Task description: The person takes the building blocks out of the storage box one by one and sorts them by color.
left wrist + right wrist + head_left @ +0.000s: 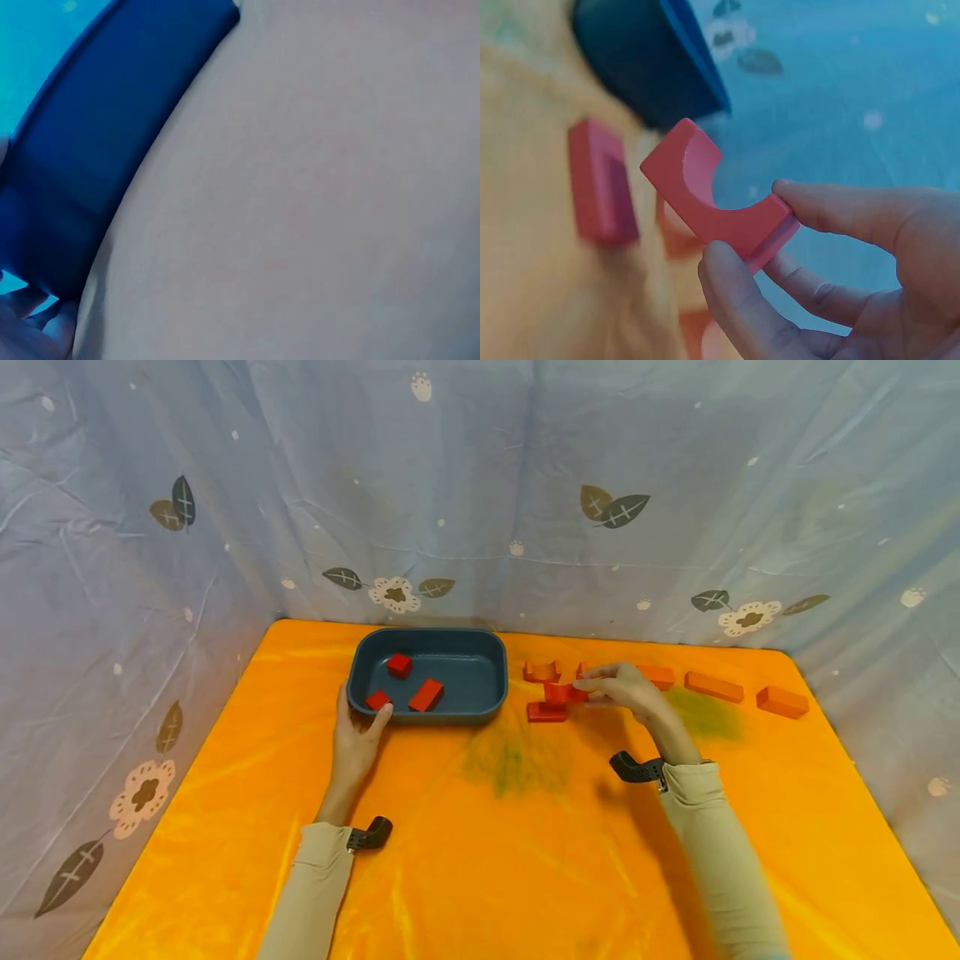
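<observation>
My left hand [356, 747] grips the front left corner of a dark blue-grey tray [468, 679], thumb over the rim. Inside the tray lie a small red block [400, 665], a longer red block [427, 695] and another red block [378, 700] by the thumb. To the right, my right hand [628, 691] pinches a red arch block [735, 226] by one end, its curved notch facing up. In the head view, the arch hangs just behind a red rectangular block [546, 713]. The left wrist view shows mostly skin beside the tray's outer wall [90, 142].
Behind the held arch sits an orange arch block [542, 672], and another piece [582, 669] is partly hidden by my right hand. Farther right lie an orange block [657, 677], a long orange bar [714, 687] and a last orange block [782, 702]. A patterned curtain [480, 485] borders the yellow tabletop [480, 860].
</observation>
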Action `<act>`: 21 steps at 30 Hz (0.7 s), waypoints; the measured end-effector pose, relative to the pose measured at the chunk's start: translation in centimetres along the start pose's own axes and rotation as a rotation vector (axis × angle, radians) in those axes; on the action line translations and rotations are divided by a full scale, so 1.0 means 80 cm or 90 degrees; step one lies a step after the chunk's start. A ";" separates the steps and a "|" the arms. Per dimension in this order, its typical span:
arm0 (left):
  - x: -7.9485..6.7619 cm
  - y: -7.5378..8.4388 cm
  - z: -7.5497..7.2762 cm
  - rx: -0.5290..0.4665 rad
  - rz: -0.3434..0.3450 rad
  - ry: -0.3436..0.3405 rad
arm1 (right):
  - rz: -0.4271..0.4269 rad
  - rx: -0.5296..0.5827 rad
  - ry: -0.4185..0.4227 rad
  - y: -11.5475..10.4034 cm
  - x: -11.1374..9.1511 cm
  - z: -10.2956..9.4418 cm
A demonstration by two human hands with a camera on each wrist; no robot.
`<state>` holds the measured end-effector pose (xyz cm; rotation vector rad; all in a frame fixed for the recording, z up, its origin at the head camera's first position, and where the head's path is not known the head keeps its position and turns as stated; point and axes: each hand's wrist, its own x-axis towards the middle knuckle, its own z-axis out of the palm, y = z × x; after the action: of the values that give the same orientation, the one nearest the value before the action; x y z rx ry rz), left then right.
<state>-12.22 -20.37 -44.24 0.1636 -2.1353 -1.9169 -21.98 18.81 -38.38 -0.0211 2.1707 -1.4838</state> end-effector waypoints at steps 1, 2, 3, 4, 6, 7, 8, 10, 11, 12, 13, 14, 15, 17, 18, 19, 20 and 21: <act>0.000 0.000 0.000 0.002 -0.004 0.001 | 0.000 0.009 0.004 0.006 -0.001 -0.004; 0.000 0.001 0.000 0.004 -0.008 0.002 | 0.004 0.016 0.005 0.013 -0.003 -0.009; 0.000 0.001 -0.001 0.006 -0.012 0.003 | 0.007 0.026 0.006 0.019 -0.004 -0.013; -0.001 0.001 -0.001 0.007 -0.017 0.004 | 0.009 0.032 0.005 0.025 -0.005 -0.017; -0.001 0.000 -0.001 0.011 -0.023 0.005 | 0.017 0.043 0.011 0.035 -0.006 -0.024; 0.000 0.000 -0.001 0.011 -0.024 0.005 | 0.023 0.041 0.017 0.040 -0.007 -0.027; 0.000 0.000 -0.001 0.011 -0.026 0.005 | 0.027 0.034 0.020 0.044 -0.008 -0.031; 0.000 -0.001 0.000 0.009 -0.030 0.004 | 0.031 0.028 0.024 0.052 -0.009 -0.038; 0.001 -0.002 0.000 0.004 -0.027 0.003 | 0.033 0.022 0.026 0.054 -0.009 -0.040; 0.001 -0.003 0.000 -0.002 -0.023 0.002 | 0.032 0.015 0.025 0.056 -0.009 -0.043; 0.001 -0.003 0.000 -0.005 -0.019 0.002 | 0.035 0.011 0.024 0.058 -0.008 -0.045; 0.001 -0.004 0.000 -0.007 -0.014 0.002 | 0.035 0.010 0.020 0.059 -0.008 -0.047; 0.001 -0.004 0.001 -0.008 -0.006 0.003 | 0.036 0.013 0.018 0.060 -0.007 -0.049; 0.001 -0.004 0.001 -0.009 0.015 0.004 | 0.035 0.007 0.019 0.061 -0.007 -0.050; 0.001 -0.004 0.001 -0.007 0.022 0.003 | 0.034 0.004 0.025 0.062 -0.007 -0.051; 0.001 -0.003 0.001 -0.002 0.026 0.002 | 0.039 0.011 0.041 0.062 -0.006 -0.051; 0.001 -0.002 0.002 0.004 0.026 0.001 | 0.036 0.005 0.054 0.063 -0.006 -0.050; 0.002 -0.001 0.001 0.010 0.021 0.002 | 0.033 -0.001 0.070 0.063 -0.007 -0.048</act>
<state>-12.38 -20.31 -44.34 0.1336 -2.1378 -1.8798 -21.77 24.35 -41.55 0.1180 2.2422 -1.4859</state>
